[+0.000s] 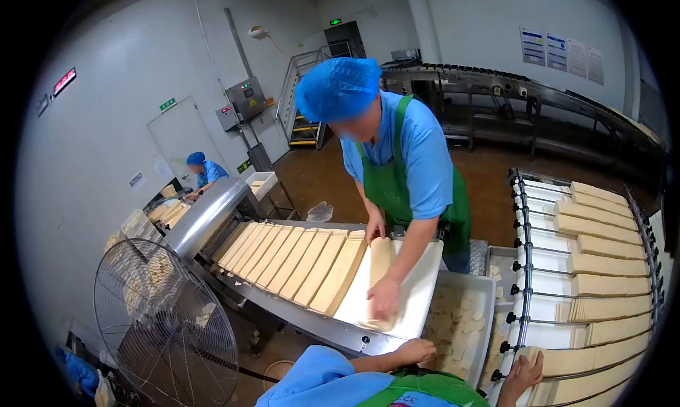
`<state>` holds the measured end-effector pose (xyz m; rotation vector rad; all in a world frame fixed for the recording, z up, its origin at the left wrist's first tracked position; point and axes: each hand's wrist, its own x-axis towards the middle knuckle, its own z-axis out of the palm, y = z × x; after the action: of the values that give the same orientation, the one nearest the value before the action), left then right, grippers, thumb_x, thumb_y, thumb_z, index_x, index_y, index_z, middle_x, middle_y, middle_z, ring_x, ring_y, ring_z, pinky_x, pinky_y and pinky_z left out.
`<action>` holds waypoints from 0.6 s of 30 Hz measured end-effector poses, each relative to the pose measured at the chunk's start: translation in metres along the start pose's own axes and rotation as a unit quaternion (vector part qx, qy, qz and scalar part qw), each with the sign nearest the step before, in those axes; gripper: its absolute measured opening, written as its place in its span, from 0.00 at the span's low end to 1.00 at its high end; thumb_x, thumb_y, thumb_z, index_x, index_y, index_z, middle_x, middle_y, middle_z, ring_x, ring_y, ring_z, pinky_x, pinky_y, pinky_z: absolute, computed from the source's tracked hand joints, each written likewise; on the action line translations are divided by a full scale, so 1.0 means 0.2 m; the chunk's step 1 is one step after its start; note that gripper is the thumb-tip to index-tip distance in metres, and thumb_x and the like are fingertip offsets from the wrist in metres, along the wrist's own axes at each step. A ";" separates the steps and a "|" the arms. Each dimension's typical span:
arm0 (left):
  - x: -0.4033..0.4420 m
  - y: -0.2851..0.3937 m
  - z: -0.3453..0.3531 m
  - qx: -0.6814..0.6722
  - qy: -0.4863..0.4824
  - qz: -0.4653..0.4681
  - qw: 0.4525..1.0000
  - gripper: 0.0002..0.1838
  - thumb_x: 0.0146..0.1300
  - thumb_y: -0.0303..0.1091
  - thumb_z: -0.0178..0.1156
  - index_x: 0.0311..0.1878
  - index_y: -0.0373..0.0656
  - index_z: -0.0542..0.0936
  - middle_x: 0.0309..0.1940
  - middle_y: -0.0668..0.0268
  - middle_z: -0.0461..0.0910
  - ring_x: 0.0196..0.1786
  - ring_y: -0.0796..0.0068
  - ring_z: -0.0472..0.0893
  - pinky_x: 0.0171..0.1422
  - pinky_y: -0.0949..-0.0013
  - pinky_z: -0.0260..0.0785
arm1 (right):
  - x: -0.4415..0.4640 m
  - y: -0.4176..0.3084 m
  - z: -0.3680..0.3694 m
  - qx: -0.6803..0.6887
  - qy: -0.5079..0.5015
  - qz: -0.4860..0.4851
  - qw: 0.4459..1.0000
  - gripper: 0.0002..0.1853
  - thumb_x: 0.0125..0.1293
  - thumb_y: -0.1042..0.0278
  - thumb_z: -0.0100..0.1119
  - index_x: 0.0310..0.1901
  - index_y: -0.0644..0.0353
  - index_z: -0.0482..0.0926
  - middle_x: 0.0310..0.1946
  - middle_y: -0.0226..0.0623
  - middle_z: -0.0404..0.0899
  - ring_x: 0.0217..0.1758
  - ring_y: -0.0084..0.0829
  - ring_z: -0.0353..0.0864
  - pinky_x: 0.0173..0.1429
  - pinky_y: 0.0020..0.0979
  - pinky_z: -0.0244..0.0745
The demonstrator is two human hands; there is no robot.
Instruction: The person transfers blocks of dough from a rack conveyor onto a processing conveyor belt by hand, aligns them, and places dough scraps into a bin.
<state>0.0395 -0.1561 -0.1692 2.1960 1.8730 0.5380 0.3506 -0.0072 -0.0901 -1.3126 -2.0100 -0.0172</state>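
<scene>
My right hand (523,376) is at the near end of the right-hand conveyor, its fingers apart and touching the end of a pale dough strip stack (567,361). Near the corner of the belt in front of me, my left hand (416,352) has its fingers curled in, with nothing visible in them. Across from me, a co-worker in a blue cap and green apron (382,177) has both hands on a dough strip (380,262) on the white belt (411,294). A row of dough strips (297,262) lies on that belt to the left.
A bin of dough scraps (489,301) sits between the two conveyors. The right conveyor (523,265) has crossbars and black knobs. A large caged fan (166,322) stands at left, beside a metal machine cover (205,219). Another person (207,172) works farther back.
</scene>
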 end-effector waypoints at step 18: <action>-0.02 0.00 -0.04 -0.016 -0.029 -0.021 0.999 0.08 0.60 0.37 0.54 0.41 0.48 0.77 0.31 0.61 0.77 0.38 0.58 0.78 0.43 0.56 0.70 | 0.02 -0.04 -0.05 0.003 0.003 0.020 1.000 0.09 0.57 0.75 0.60 0.41 0.58 0.80 0.63 0.53 0.64 0.66 0.47 0.62 0.66 0.53 0.47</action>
<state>0.0361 -0.1600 -0.1618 2.1248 1.8628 0.4867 0.3484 -0.0119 -0.0785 -1.3466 -1.9780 0.0031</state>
